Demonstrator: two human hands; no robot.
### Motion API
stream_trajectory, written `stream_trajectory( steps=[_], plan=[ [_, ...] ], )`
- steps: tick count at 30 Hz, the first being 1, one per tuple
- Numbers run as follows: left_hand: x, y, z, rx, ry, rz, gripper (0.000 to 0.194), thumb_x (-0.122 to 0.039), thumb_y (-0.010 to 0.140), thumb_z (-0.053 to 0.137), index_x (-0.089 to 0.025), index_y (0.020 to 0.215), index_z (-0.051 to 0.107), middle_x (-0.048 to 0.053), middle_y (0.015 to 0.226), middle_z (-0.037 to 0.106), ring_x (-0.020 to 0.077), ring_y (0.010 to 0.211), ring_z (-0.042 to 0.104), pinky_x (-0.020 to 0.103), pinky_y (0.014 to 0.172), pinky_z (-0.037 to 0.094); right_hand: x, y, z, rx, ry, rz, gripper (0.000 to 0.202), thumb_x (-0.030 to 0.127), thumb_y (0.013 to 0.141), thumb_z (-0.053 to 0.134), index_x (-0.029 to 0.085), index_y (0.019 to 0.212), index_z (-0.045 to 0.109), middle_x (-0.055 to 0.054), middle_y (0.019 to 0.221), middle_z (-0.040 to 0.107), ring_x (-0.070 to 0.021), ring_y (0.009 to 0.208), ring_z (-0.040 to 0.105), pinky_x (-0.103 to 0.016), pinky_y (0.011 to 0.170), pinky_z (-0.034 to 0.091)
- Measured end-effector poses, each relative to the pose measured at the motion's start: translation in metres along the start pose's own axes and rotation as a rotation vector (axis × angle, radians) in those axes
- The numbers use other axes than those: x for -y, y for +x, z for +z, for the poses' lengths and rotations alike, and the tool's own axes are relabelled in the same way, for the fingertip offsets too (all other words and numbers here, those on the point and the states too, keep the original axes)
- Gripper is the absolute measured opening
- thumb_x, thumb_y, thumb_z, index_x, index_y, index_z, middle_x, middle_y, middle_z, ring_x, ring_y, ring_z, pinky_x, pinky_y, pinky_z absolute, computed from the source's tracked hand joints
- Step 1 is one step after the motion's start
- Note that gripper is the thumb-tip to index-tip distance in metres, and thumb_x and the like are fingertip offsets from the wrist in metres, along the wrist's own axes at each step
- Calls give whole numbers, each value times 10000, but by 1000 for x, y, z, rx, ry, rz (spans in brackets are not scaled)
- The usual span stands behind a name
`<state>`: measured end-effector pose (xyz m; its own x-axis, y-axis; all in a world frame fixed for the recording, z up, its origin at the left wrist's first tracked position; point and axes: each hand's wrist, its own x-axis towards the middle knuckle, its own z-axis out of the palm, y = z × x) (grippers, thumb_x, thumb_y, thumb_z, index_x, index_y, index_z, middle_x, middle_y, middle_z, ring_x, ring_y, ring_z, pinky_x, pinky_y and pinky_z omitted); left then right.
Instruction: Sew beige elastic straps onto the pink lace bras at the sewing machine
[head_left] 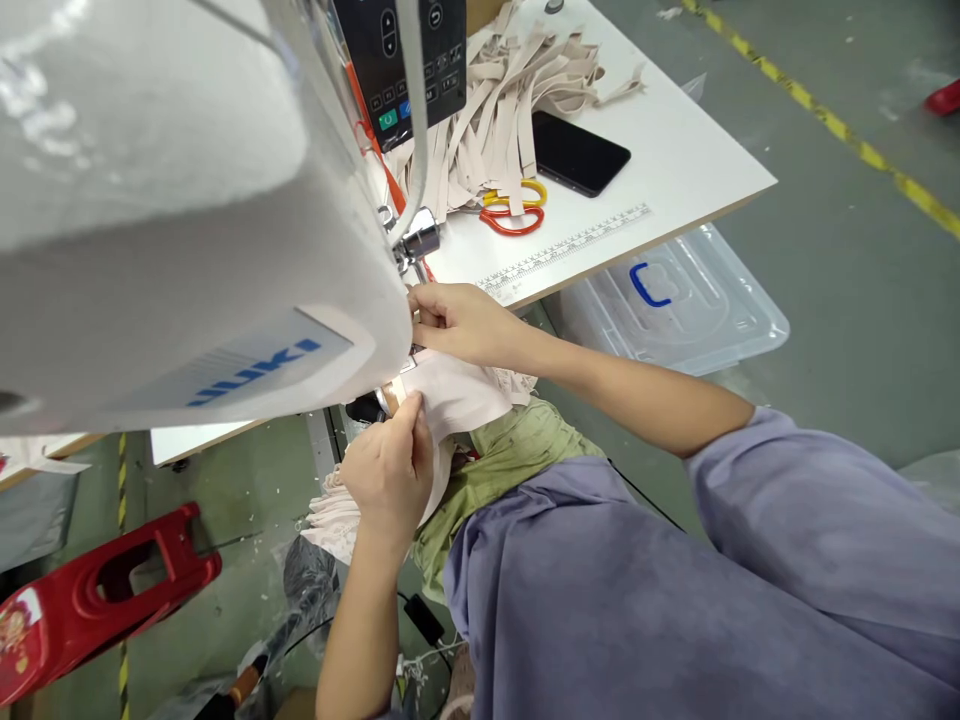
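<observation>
Pale pink fabric (457, 390) lies at the working end of a white sewing machine (202, 230), and part of it drapes over my lap. My left hand (390, 465) pinches the fabric's edge between thumb and forefinger, just below the machine head. On the far side of the same spot, my right hand (465, 320) has its fingers curled at the fabric by the needle area. The machine head partly hides those fingertips, so what they grip is unclear. Gathered, ruffled fabric (337, 515) hangs below my left hand.
On the white table (675, 130) lie pale fabric strips (495, 110), a black phone (581, 152), scissors (514, 215) and a clear ruler (566, 245). A control panel (405, 65) stands beside the machine. A lidded plastic box (697, 300) and a red plastic stool (105, 590) are lower down.
</observation>
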<state>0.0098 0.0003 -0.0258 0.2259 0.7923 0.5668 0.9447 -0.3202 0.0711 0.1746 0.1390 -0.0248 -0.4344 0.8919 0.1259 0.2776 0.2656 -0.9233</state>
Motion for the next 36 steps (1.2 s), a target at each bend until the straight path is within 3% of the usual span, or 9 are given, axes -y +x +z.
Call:
stream_trajectory(
  steps=[12,18,23,26,28,31,33,35,36],
  plan=[
    [-1,-3,0,20,-65,15,193,-168,924,610,-174,1073,733,0,598,682,125,512,592,253,547,381,-3,-4,-10,12,11,18,165,354,881,632,193,901,661,62,618,536,-96,591,468,-251,592,289],
    [-8,-11,-6,20,-219,-248,207,-216,965,576,-187,1099,731,80,962,796,167,808,743,248,704,529,-3,-8,-7,-10,62,38,147,342,888,634,198,917,628,62,642,541,-98,600,478,-252,606,330],
    [-7,-13,-19,64,-289,-400,242,-283,990,546,-205,1155,704,91,1077,780,195,934,745,281,775,566,-8,-26,11,-16,392,132,284,452,915,623,179,986,590,5,844,612,-120,741,555,-256,664,424],
    [-5,-18,-29,126,-315,-412,199,-275,992,532,-209,1111,676,67,1011,770,179,882,731,280,760,555,-13,-53,18,64,650,209,319,491,913,637,184,1000,613,17,809,597,-101,650,526,-240,601,435],
    [-8,-24,-32,193,-293,-383,187,-303,953,585,-194,1094,640,68,962,744,194,853,711,298,737,544,-12,-76,22,57,639,145,237,419,888,697,191,939,651,16,779,614,-102,635,546,-241,593,454],
    [-15,-31,-26,303,-278,-204,416,-370,834,708,-147,1169,603,119,1014,717,269,962,675,375,810,525,-5,-110,26,29,440,-185,74,266,854,746,202,848,710,-26,833,695,-145,753,646,-285,694,520],
    [-18,-36,-18,359,-302,-64,284,-282,835,678,-159,1089,647,82,886,715,245,866,660,357,768,489,0,-129,29,106,346,-316,48,227,857,737,208,814,725,-26,767,696,-150,693,643,-293,660,524],
    [-16,-38,-11,364,-292,4,92,-170,863,593,-198,893,676,21,675,653,193,675,597,323,656,419,3,-141,32,203,297,-302,95,217,869,723,203,775,715,-7,672,652,-130,592,590,-277,578,492],
    [-14,-39,-9,343,-269,17,133,-145,873,568,-208,811,667,7,611,615,179,619,559,319,623,383,3,-145,33,235,276,-274,119,212,872,721,199,755,705,3,637,626,-120,563,562,-268,549,469]
  ],
)
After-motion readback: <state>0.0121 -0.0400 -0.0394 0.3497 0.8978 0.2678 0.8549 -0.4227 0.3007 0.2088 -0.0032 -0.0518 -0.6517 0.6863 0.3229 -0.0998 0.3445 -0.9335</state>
